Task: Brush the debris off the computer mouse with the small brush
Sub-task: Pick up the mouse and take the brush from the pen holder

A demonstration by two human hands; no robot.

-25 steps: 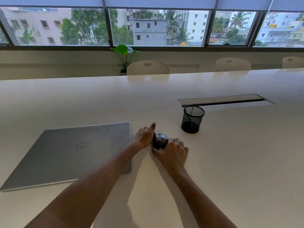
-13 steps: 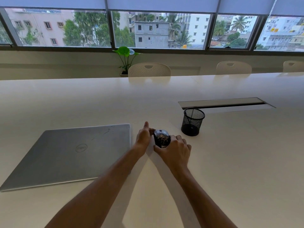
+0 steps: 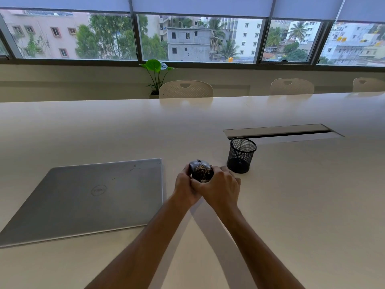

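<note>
Both hands, left hand (image 3: 184, 187) and right hand (image 3: 218, 188), had their grip closed around the computer mouse (image 3: 201, 171), near the bench (image 3: 291, 205) centre between laptop (image 3: 83, 199) and mesh cup (image 3: 241, 155). Debris (image 3: 201, 170) sat loose on top. Risk judged: tilting could spill it onto the laptop; no brush identifiable in hand.

Dark computer mouse (image 3: 201, 171), speckled with pale debris, lifted between both hands.

Office: conference table (image 3: 208, 122), laptop (image 3: 87, 197), chairs (image 3: 185, 89).
</note>
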